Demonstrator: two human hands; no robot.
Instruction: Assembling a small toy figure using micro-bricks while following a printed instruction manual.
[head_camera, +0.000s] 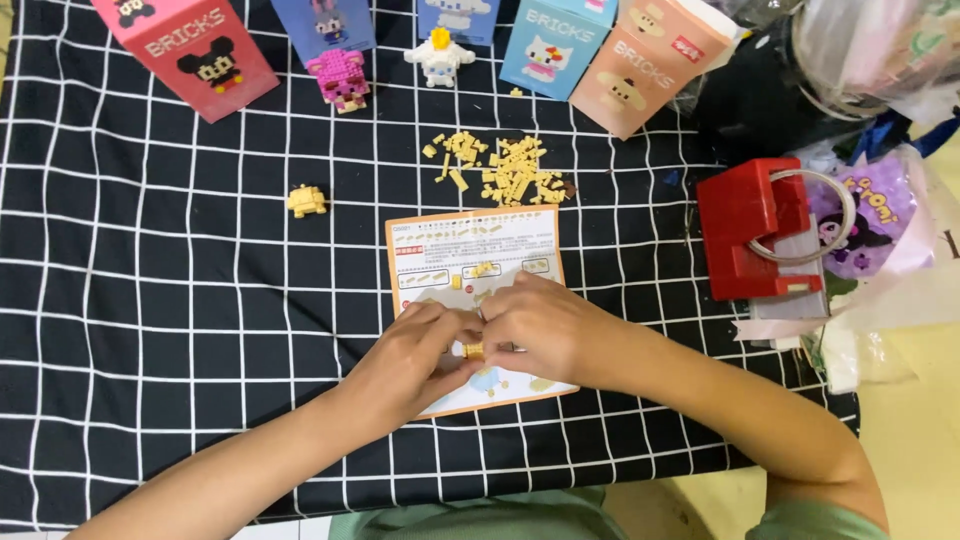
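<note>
Together, the left hand (415, 355) and right hand (545, 330) pinch a small yellow brick piece (473, 350) over the instruction sheet (475, 245) (partly covered); loose yellow bricks (505, 170) lie beyond, red tool (752, 228) right.

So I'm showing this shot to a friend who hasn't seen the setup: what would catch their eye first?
Probably the two hands meeting at the centre, the left hand and right hand pinching a small yellow brick piece over an instruction sheet. Next, the black cloth with a white grid and the heap of loose yellow bricks above the sheet. Colourful boxes line the far edge.
</note>
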